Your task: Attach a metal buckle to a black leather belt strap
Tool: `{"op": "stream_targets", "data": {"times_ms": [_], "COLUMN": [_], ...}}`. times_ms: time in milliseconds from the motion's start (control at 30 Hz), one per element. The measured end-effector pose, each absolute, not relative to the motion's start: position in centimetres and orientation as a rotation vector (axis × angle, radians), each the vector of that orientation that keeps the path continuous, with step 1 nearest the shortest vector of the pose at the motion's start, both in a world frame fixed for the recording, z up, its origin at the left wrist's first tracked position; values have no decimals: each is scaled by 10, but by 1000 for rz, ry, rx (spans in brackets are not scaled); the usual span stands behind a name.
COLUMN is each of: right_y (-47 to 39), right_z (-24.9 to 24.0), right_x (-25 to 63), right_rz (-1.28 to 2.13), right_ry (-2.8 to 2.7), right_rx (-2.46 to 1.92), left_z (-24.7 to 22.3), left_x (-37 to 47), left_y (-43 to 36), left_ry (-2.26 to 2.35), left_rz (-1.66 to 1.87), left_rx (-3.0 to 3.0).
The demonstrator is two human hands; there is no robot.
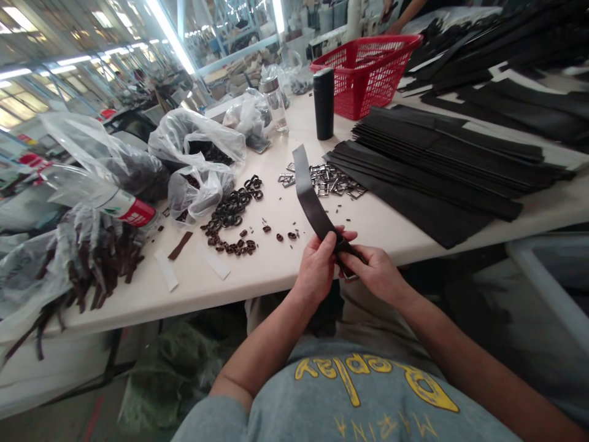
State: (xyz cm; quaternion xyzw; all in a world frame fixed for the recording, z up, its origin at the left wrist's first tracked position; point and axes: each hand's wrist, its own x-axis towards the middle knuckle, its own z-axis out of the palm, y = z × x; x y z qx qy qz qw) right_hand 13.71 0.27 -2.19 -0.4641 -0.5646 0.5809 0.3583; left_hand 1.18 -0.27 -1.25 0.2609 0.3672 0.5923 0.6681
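Observation:
A dark leather strap (307, 190) rises from my two hands and curves away over the white table (271, 264). My left hand (317, 265) grips its near end from the left. My right hand (375, 273) pinches the same end from the right, at the table's front edge; a small metal piece shows under its fingers. Behind the strap lies a heap of silver metal buckles (329, 180). To the left are several dark loops (232, 212) scattered on the table.
Stacks of black straps (442, 166) cover the table's right side. A red basket (368, 70), a black bottle (323, 103) and a clear bottle (275, 101) stand at the back. Plastic bags (197, 153) with dark pieces and brown strips (99, 264) lie left. Another person's arm (405, 12) is at the top.

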Motion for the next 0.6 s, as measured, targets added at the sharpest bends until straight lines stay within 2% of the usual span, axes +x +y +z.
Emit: {"op": "stream_targets", "data": {"times_ms": [267,600], "right_y": [-3,-19], "right_z": [-13,-3], "right_x": [134,134], "right_rz": [1366,1562], "right_ry": [-1544,-1521], "right_rx": [-1183,-1049], "left_z": [-22,-36], "left_x": [7,-8], "left_y": [-7,-17], "left_ry": [887,937], "left_rz": [1279,1142], "left_rx": [793,1054]}}
